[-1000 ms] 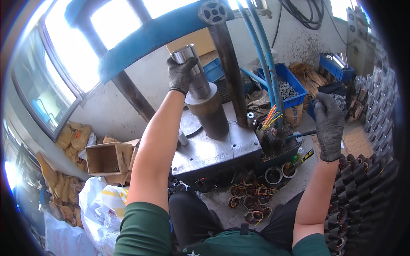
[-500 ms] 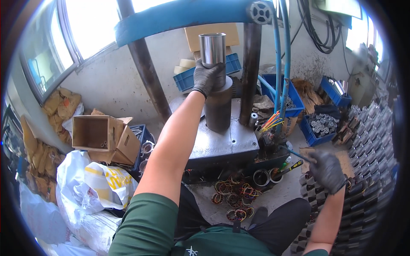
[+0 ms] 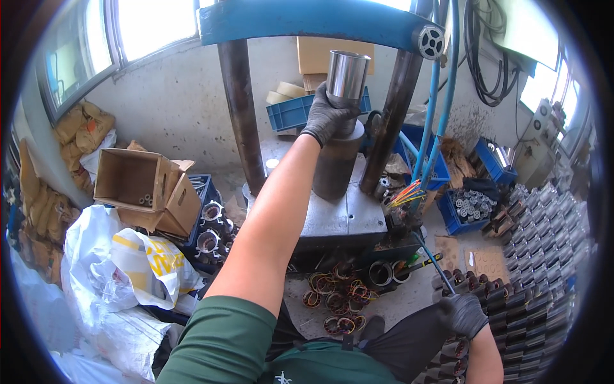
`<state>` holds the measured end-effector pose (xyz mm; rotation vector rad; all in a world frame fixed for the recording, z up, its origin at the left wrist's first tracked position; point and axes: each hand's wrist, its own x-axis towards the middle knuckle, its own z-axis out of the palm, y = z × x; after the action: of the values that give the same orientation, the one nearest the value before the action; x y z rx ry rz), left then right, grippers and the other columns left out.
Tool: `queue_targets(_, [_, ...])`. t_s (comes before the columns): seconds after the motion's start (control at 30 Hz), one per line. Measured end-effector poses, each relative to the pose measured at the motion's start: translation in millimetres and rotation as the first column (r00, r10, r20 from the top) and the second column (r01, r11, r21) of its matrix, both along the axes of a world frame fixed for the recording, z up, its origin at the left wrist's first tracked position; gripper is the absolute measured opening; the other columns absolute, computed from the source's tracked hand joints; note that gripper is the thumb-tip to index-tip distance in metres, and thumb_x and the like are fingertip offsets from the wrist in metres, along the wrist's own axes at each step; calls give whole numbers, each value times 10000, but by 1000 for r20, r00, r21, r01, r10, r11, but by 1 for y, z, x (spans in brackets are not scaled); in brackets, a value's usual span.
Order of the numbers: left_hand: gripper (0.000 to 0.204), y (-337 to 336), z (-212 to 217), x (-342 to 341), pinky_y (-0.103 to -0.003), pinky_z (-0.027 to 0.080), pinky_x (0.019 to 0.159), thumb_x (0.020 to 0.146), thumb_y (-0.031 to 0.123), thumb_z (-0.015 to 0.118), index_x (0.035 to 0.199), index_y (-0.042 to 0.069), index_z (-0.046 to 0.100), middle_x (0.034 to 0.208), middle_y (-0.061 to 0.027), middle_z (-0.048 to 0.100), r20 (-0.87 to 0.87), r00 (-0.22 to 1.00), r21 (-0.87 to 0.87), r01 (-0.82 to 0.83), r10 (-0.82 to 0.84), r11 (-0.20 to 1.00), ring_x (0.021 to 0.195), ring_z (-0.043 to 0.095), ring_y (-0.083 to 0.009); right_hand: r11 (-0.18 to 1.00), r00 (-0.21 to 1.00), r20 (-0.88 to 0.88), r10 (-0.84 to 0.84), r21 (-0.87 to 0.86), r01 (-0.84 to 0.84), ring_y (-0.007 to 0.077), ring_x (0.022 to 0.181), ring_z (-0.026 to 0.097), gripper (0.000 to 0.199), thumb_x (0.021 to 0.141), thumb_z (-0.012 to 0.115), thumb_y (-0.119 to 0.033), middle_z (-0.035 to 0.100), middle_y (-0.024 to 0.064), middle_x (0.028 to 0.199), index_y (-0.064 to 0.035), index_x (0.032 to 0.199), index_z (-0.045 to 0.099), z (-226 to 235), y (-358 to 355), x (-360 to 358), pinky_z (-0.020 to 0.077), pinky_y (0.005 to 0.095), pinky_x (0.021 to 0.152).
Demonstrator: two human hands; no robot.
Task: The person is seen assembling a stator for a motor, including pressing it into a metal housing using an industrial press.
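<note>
My left hand, in a dark grey glove, is wrapped round the lower end of a shiny metal cylinder, which stands upright and open at the top. Below it is a thick dark steel cylinder on the press bed; the glove hides how the two meet. Down at the right, my gloved right hand is closed round the end of a thin blue lever. The lever slants up to the press's side, near some coloured wires.
A blue crossbeam spans two dark posts around the cylinder. Several wire-wound stators lie on the floor before me. Rows of stacked metal parts fill the right side. Cardboard boxes and white sacks crowd the left.
My right hand has come down and toward me with the lever, which now slopes more steeply. My left hand keeps its grip on the shiny cylinder. The whole view has shifted slightly.
</note>
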<state>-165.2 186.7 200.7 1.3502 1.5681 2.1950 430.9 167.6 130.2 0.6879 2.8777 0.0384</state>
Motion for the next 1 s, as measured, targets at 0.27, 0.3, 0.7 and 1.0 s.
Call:
queue_targets(0.27, [1139,-9,2,10,-385,529,1146,606,250,1085,1520,36,439,1384,-172,674,83,995,-4,-64,64,998,1274,657,-280,996,977,-195,-91,-30,86,402,774,732,194,881,751,-276,717,177,786,-93,818,738,-4,-12,1,585,520,693])
queue_targets(0.3, [1134,-10,2,11,-386,529,1147,605,249,1086,1515,36,445,1380,-170,676,79,993,-16,-82,83,996,1272,657,-281,996,973,-212,-93,-33,88,402,776,730,190,877,757,-271,716,177,792,-92,815,735,-4,-13,0,584,518,694])
queue_targets(0.7, [1138,-8,1,9,-395,536,1140,569,258,1088,1499,42,468,1343,-170,698,39,987,-28,-154,155,988,1235,680,-295,993,958,-267,-108,-81,89,401,786,729,115,840,746,-187,726,169,825,-86,896,754,-5,-12,-1,588,511,715])
queue_targets(1.0, [1189,-8,-1,7,-372,530,1137,589,338,1082,1528,3,434,1360,-183,700,12,987,-37,-160,161,986,1247,681,-279,996,978,-193,-83,-36,77,389,790,737,95,832,741,-178,734,155,809,-105,888,766,-8,-8,3,596,510,745])
